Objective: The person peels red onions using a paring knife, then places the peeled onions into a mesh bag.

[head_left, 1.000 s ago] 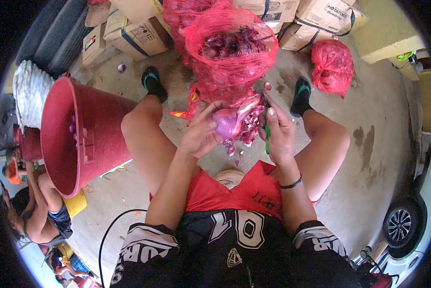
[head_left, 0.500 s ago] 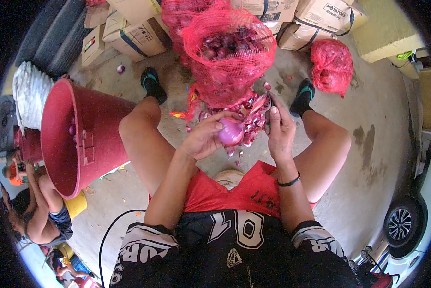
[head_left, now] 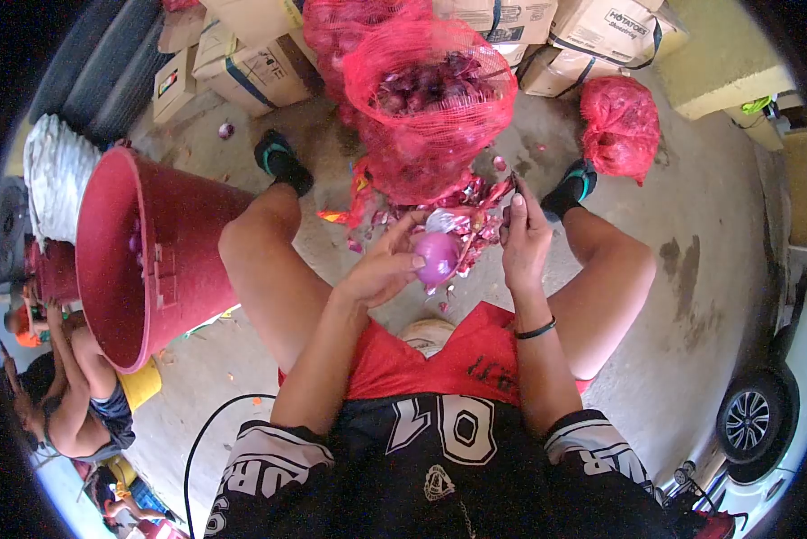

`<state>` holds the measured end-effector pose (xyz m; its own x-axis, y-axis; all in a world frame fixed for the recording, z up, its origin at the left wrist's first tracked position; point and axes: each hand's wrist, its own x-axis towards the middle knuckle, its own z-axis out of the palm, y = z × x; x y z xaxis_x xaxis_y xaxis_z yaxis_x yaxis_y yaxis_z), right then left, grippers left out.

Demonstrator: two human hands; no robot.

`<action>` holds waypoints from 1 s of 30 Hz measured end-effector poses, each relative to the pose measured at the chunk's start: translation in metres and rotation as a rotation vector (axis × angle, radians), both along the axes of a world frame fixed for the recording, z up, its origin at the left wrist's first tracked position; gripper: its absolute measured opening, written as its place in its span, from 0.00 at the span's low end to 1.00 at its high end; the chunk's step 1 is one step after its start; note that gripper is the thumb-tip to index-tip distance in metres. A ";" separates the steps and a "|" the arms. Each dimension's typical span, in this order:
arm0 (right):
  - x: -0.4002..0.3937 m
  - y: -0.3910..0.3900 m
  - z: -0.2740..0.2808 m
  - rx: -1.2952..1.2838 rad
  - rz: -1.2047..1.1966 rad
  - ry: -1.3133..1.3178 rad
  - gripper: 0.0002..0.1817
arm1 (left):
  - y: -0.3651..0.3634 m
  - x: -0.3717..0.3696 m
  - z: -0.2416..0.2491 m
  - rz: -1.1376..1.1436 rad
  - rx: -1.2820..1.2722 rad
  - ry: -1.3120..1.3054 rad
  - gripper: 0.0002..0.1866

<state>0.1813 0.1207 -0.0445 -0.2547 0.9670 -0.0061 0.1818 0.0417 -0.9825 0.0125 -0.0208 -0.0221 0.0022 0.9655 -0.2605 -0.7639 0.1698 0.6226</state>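
Note:
My left hand (head_left: 383, 267) holds a peeled, shiny purple onion (head_left: 439, 259) in its fingers, above the heap of skins. My right hand (head_left: 524, 235) is closed around a small knife (head_left: 513, 182), of which only a thin dark part shows at the fingertips. It is a little to the right of the onion, not touching it. Papery red onion skins (head_left: 477, 235) lie heaped on the floor between my feet. Just behind them stands a red mesh sack (head_left: 426, 148), its top spread open, with dark red onions (head_left: 439, 81) inside.
To my left a big red tub (head_left: 192, 234) lies tilted, its mouth toward the left, with onions inside. Cardboard boxes (head_left: 255, 72) line the back. A tied red mesh bag (head_left: 621, 126) is beyond my right foot. Another person (head_left: 80, 386) sits at far left; a parked car (head_left: 772, 422) stands right.
The onion and my left hand have shifted slightly right and toward me, and a pale loose skin now shows above the onion. My right hand has risen a little.

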 end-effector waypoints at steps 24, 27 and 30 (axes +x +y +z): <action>0.018 0.010 0.025 -0.299 -0.059 0.403 0.22 | 0.008 -0.008 -0.006 0.252 0.059 0.087 0.22; 0.019 0.010 0.032 -0.271 -0.112 0.406 0.21 | 0.010 -0.007 -0.002 0.303 0.038 -0.046 0.17; 0.020 0.009 0.034 -0.251 -0.124 0.436 0.22 | 0.015 -0.008 -0.005 0.370 -0.017 -0.068 0.15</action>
